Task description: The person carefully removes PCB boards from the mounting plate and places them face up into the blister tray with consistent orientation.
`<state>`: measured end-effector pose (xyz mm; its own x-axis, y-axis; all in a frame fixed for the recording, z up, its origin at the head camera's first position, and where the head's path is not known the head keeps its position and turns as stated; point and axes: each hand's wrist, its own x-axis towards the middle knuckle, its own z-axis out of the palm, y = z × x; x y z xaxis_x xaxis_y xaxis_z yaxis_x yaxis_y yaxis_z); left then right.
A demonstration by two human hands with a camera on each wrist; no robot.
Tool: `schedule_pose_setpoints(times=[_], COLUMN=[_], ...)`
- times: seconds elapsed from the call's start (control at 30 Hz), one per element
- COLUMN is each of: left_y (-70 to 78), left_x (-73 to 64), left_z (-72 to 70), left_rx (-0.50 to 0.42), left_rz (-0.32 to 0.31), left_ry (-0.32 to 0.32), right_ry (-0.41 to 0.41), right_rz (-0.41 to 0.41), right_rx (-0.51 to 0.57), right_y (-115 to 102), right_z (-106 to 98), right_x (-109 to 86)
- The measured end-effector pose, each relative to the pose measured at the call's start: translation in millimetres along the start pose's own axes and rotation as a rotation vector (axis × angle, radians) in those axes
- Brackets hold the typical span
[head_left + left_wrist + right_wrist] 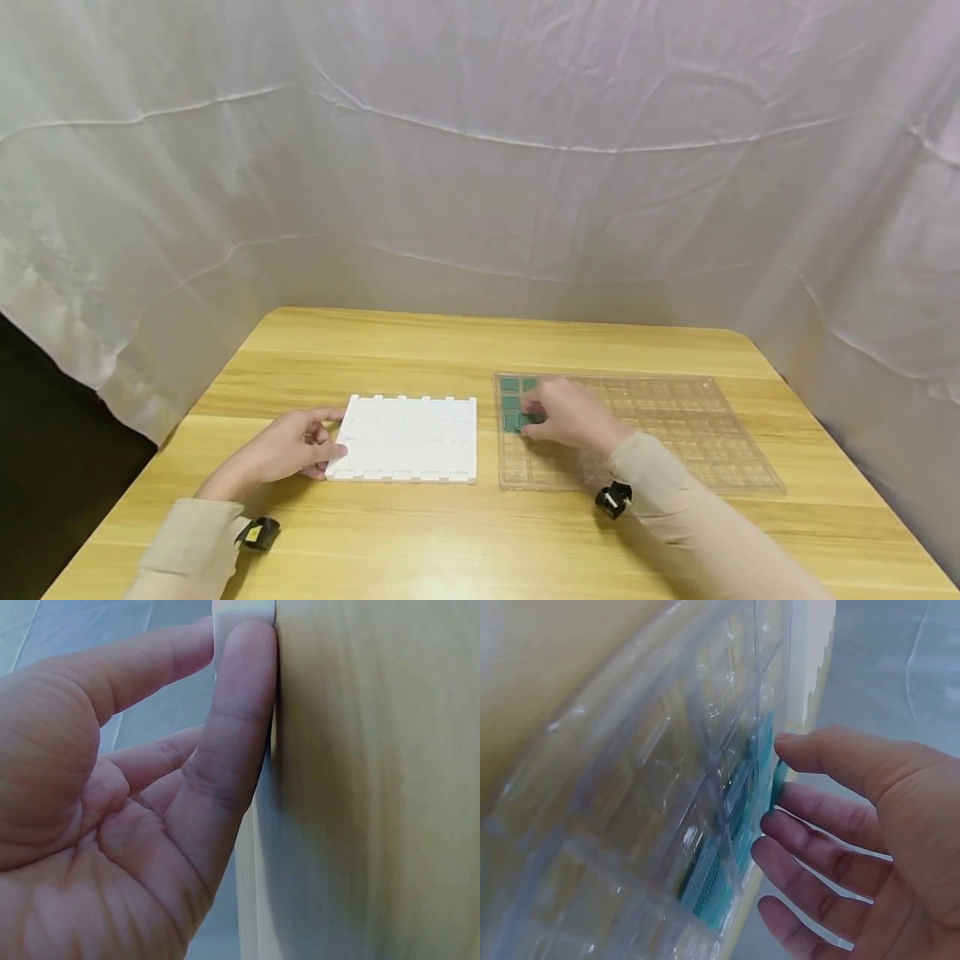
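On the left, a white rectangular tray (408,437) with notched edges lies flat on the table. My left hand (281,446) grips its left edge, thumb on the near corner; in the left wrist view, the fingertips meet the white tray's edge (232,610). To the right lies a clear plastic tray (660,433) divided into many small pockets. Several small green boards (511,403) sit in its left columns. Over them is my right hand (573,417). The right wrist view has its thumb and index finger pinching one thin green board (778,780), seen edge-on.
Both trays rest on a wooden table (360,542), with a narrow gap between them. Pale fabric (525,208) hangs around the back and sides. A black wrist device (615,500) is on the right cuff, another device (261,533) on the left.
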<state>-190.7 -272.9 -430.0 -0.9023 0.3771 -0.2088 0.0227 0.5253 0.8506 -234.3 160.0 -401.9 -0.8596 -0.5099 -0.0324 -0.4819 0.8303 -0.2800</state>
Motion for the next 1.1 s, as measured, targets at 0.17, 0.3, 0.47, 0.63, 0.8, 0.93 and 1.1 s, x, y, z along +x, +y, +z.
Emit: schedule_pose_setpoints(times=[0.17,0.3,0.47,0.63,0.8,0.93,1.1], left_y=[2.1,2.4,2.2,2.7,2.9,3.0,3.4], left_x=[1.2,2.0,2.3,1.7,1.8,1.6,2.9], left_z=[0.6,0.1,1.2,1.8,2.0,2.5,2.3], left_rx=[0.002,0.007,0.008,0.013,0.008,0.006,0.011], left_rz=[0.009,0.026,0.021,0.007,0.011,0.018,0.037], left_ry=[-0.006,-0.019,-0.018,-0.010,-0.013,-0.021,-0.026], right_ry=[-0.022,-0.052,-0.068,-0.070,-0.067,-0.065,-0.056], right_rz=[-0.006,-0.011,-0.020,-0.027,-0.045,-0.044,-0.026], right_rx=[-0.014,-0.019,-0.022,-0.030,-0.027,-0.024,-0.018], right_y=[0,-1,0,1,3,4,2], right_z=[-3,-5,-5,-6,-6,-4,-4], right_x=[-13.2,-20.6,-24.9,-27.1,-28.6,-29.8,-31.1])
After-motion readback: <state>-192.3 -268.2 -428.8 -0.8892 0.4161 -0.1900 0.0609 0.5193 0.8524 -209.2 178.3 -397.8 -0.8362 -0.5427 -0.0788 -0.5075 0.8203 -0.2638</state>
